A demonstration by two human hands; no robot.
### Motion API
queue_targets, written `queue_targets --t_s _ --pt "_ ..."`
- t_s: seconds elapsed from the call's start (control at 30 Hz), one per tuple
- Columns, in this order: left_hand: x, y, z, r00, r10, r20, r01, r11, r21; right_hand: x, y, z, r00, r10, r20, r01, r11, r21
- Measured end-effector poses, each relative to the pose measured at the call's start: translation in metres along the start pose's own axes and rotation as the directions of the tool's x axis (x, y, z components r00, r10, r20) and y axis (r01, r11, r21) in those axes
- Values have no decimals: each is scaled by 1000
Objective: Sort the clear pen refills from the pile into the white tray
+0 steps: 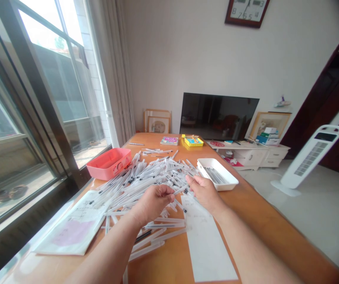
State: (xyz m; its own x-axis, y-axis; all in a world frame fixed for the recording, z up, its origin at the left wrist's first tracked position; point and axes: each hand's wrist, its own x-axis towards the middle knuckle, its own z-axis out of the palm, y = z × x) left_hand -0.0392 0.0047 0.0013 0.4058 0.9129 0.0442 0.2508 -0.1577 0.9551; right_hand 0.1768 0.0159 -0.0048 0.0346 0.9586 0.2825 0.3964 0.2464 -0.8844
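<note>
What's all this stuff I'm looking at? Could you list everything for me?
pens: large heap, clear with dark tips, middle of the table
table: one, orange-brown wood, foreground
pink tray: one, left of the heap, by the window
white tray: one, right of the heap, a few pens inside
paper strip: one, white, under the right forearm
paper sheet: one, white, table's left edge
yellow box: one, table's far end
small book: one, multicoloured, beside the yellow box
television: one, black, against the wall
clock: one, dark frame, high on the wall
tower fan: one, white, floor at right
pen: one, clear, pinched between both hands
left hand, right hand: bare, over the heap
</note>
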Motion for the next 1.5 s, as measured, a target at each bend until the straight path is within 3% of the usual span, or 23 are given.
queue_targets --t_s 0.2,0.4,0.63,0.87,1.07,1.27,1.37,1.5 --pt "-4 8 -2 999 -38 -23 37 999 -27 -2 -2 0 999 11 52 -21 983 185" --pt "-2 4 -1 1000 -17 -11 17 1000 -16 -1 -1 0 1000 21 -3 -21 995 101" --pt "-6 11 -1 997 -80 -10 79 996 -44 -3 -6 0 995 42 90 -66 958 278" --pt "-2 4 1 999 -42 3 42 997 -72 -2 -3 3 997 76 -23 -70 978 199" --pt "-4 9 -1 999 -43 10 44 997 -56 -3 -5 3 989 92 119 -130 921 368" --pt "0 3 5 999 -3 -48 0 998 -59 -3 -6 6 991 131 34 -135 949 285" --pt "-3 10 5 1000 -1 -18 1 1000 -11 -3 -8 6 990 137 22 -137 941 309" --pt "-11 22 -1 996 -81 27 79 995 67 -5 -12 7 993 115 32 -119 935 334"
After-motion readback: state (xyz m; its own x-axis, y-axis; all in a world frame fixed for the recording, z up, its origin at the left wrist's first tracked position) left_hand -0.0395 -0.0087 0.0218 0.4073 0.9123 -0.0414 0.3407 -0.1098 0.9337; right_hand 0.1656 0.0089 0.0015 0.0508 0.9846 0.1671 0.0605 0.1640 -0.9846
